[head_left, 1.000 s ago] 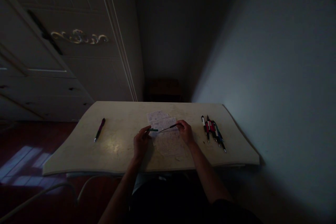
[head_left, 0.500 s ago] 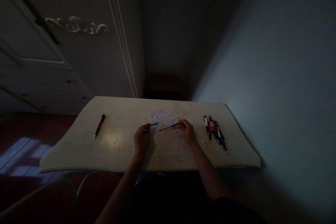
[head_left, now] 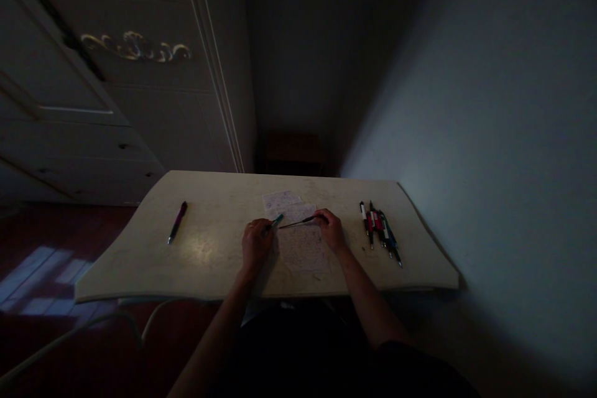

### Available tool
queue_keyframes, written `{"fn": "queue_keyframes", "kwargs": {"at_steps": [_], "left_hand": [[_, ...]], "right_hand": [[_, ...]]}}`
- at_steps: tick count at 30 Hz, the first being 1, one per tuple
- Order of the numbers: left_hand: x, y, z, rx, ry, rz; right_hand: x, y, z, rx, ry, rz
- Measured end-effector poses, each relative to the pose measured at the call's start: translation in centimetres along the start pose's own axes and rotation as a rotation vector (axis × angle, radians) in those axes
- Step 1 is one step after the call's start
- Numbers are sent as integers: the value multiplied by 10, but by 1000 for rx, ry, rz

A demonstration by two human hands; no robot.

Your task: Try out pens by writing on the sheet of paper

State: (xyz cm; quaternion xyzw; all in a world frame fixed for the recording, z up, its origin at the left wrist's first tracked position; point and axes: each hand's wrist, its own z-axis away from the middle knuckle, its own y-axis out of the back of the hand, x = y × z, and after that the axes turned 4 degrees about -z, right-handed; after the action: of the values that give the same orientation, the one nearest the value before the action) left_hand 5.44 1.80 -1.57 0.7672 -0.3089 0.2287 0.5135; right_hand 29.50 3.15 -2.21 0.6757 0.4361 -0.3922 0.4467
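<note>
My left hand (head_left: 255, 242) is closed on a teal pen barrel (head_left: 278, 219), whose end sticks out past the fingertips toward the right. Opposite it, my right hand (head_left: 330, 230) pinches a dark pen part with a long thin refill (head_left: 296, 222) pointing left. The refill's tip comes close to the teal barrel; I cannot tell if they touch. Beneath both hands lie sheets of paper (head_left: 304, 252) covered in small scribbles, overlapping one another.
The pale table (head_left: 219, 199) has a purple and black pen (head_left: 177, 222) at its left. Several pens (head_left: 380, 227) lie in a bunch at the right. A white cabinet (head_left: 172, 112) stands beyond on the left, a wall (head_left: 489, 137) on the right. Chair frames (head_left: 135, 323) show at lower left.
My left hand has shifted slightly right and turned, so the teal barrel now angles upward. The refill in my right hand has moved a little left. The view has tilted slightly.
</note>
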Motion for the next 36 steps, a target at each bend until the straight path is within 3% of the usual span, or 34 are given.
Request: {"fn": "queue_keyframes", "kwargs": {"at_steps": [16, 36], "left_hand": [[3, -2, 2, -137, -161, -287], [4, -3, 4, -139, -142, -259]], "right_hand": [[-1, -1, 3, -62, 6, -32], [7, 0, 4, -158, 84, 69]]}}
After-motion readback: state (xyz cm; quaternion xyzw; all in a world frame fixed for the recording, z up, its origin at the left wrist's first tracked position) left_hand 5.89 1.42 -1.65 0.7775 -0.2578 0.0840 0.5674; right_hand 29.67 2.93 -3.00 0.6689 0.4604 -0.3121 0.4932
